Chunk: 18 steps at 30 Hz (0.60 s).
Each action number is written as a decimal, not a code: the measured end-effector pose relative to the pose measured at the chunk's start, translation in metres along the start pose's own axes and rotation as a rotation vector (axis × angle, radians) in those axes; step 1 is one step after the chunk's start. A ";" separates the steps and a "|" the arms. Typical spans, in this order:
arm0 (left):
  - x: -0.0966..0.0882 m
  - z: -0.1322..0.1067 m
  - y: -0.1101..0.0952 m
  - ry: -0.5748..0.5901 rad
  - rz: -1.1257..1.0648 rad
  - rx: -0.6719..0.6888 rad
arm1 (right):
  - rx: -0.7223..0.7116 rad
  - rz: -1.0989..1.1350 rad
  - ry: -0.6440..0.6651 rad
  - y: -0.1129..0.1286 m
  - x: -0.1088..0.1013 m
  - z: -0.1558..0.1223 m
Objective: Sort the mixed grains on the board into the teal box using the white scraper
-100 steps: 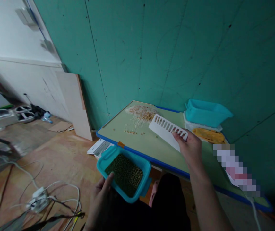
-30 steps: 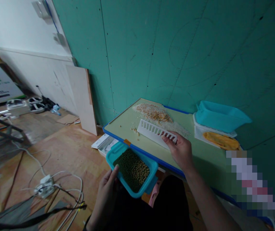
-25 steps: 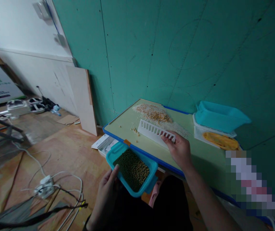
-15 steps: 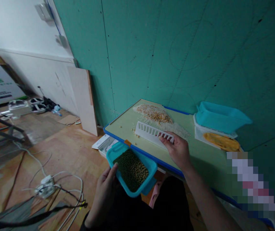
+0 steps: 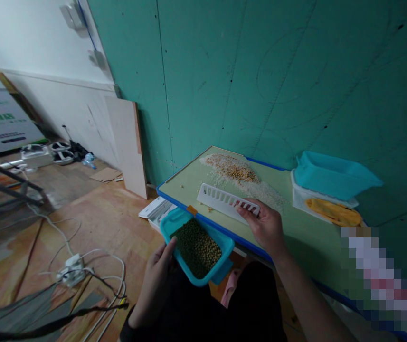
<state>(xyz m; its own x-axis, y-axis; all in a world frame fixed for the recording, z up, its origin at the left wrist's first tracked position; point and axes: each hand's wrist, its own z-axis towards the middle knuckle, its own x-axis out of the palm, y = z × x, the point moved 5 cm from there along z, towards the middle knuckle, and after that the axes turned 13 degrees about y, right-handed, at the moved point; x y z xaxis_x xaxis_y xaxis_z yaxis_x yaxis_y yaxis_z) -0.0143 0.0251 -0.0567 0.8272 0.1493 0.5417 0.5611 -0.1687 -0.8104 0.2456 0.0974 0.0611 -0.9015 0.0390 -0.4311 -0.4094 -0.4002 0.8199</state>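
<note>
My left hand (image 5: 157, 275) grips a teal tub (image 5: 216, 273) filled with small green beans (image 5: 196, 247), held just under the near edge of a low green table (image 5: 292, 228) with a blue rim. My right hand (image 5: 265, 225) is closed on a white slotted plastic scraper (image 5: 221, 200) that stands on edge on the tabletop, close to that edge. A few loose yellow beans lie beside the scraper. Behind it, a pile of yellow beans (image 5: 237, 171) and a spread of white grains (image 5: 263, 192) cover the far part of the table.
At the table's right stand a teal bin (image 5: 335, 175) on a white tray and an orange lid (image 5: 331, 211). A teal wall rises behind. On the wooden floor to the left lie a power strip with cables (image 5: 73, 270), a leaning board (image 5: 127, 142) and white panels (image 5: 153, 209).
The scraper has slid left and toward the table's near edge, pushing a few beans along. The tub has risen a little closer to the edge. The camera has shifted slightly.
</note>
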 end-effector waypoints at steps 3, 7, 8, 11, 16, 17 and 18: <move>0.002 0.000 -0.004 -0.021 -0.033 0.018 | -0.008 -0.007 0.011 0.001 0.002 -0.001; 0.003 0.000 -0.006 -0.040 -0.053 0.023 | -0.039 -0.035 0.030 0.010 0.007 -0.007; 0.004 0.000 -0.006 -0.041 -0.053 0.021 | -0.054 -0.047 0.040 0.014 0.010 -0.010; 0.003 0.000 -0.005 -0.059 -0.043 0.024 | -0.112 -0.071 0.082 0.026 0.021 -0.020; 0.000 0.000 -0.002 -0.080 -0.008 0.014 | -0.110 -0.031 0.042 0.028 0.025 -0.018; 0.000 0.000 -0.003 -0.073 -0.009 0.017 | -0.094 -0.019 -0.004 0.025 0.022 -0.012; 0.001 0.000 -0.003 -0.056 -0.012 0.015 | -0.077 -0.013 -0.055 0.021 0.018 -0.005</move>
<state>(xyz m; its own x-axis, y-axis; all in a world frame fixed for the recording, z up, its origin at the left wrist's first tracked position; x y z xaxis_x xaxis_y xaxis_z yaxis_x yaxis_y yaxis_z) -0.0152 0.0260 -0.0536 0.8175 0.2059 0.5379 0.5698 -0.1525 -0.8075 0.2215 0.0855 0.0687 -0.9036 0.0941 -0.4179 -0.4106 -0.4687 0.7821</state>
